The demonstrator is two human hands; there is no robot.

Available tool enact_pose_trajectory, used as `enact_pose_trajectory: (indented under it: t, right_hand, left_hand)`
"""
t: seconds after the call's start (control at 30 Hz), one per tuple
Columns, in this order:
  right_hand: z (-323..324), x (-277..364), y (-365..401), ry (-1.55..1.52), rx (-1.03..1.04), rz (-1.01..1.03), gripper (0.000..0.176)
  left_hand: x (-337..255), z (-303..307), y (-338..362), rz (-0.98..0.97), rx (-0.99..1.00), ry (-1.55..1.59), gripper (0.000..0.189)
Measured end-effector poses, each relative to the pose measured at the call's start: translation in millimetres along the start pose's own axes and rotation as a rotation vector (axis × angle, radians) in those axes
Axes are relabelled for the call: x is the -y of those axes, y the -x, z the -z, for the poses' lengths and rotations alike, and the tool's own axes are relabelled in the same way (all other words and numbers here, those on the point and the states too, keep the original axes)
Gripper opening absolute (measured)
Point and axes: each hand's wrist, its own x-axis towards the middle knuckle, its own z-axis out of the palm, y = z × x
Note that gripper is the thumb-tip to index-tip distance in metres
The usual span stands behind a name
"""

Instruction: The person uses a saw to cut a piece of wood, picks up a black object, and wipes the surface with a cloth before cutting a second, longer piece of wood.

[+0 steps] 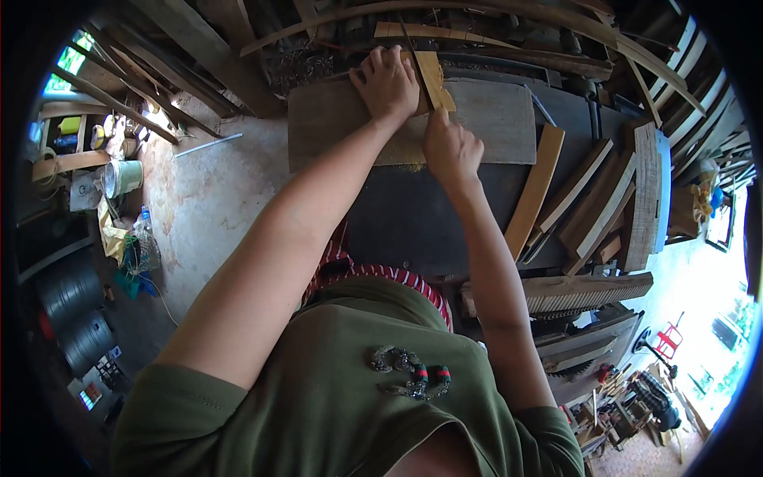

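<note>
At the far side of the workbench, a short light-brown piece of wood (433,79) lies on a flat grey-brown board (334,127). My left hand (389,87) holds this piece from the left, fingers over it and thumb out to the side. A thin dark blade, seen nearly edge-on like a handsaw (415,57), crosses the wood just right of my left fingers. My right hand (455,147) is closed at the near end of the blade; its handle is hidden in the fist. Yellowish sawdust (415,167) shows at the board's near edge.
Several cut wood strips (539,187) lie on the dark bench top (413,215) to the right. Long curved timbers (477,8) are stacked beyond the bench. A bucket (123,179) stands on the left floor. Another person (656,401) is far off at the lower right.
</note>
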Motion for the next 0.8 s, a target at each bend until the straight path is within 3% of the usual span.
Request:
enact_pose_trajectory:
  t: [0.2, 0.4, 0.63, 0.73, 0.8]
  right_hand:
    - [33, -6, 59, 0.048, 0.273, -0.106, 0.006]
    - [1, 5, -7, 0.006, -0.001, -0.016, 0.004]
    - [26, -7, 51, 0.030, 0.236, -0.110, 0.008]
    - [23, -5, 38, 0.038, 0.235, -0.100, 0.009]
    - [6, -3, 8, -0.021, 0.089, -0.029, 0.009]
  left_hand:
    - [2, -4, 1, 0.009, -0.016, -0.007, 0.033]
    - [0, -1, -1, 0.008, -0.003, -0.014, 0.034]
    - [2, -6, -1, 0.013, 0.004, -0.001, 0.035]
    - [2, -3, 0, 0.005, 0.006, 0.009, 0.035]
    - [0, -2, -1, 0.003, 0.004, 0.015, 0.035]
